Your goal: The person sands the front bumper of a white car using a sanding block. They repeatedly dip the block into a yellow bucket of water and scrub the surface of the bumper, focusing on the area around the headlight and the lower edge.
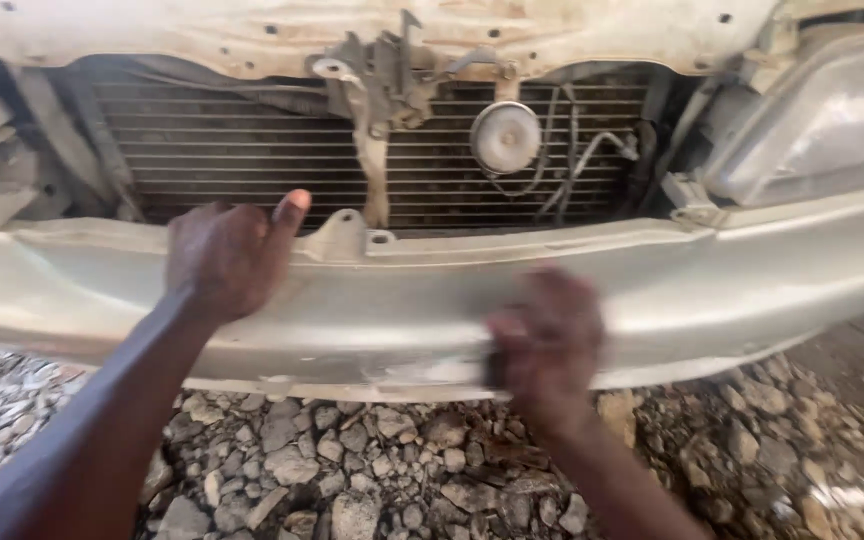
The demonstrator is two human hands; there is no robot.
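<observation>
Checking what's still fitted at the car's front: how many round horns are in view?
1. The round horn hangs before the radiator grille, right of the hood latch bracket, above the bumper. Others may be hidden behind panels.

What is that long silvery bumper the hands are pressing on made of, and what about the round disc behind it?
The long silvery bumper looks like painted plastic or metal, hard to tell: smooth, dull sheen, scuffed patch near the right hand. The left hand rests on its top edge. The round pale disc looks like dusty metal, with a raised centre.
</observation>
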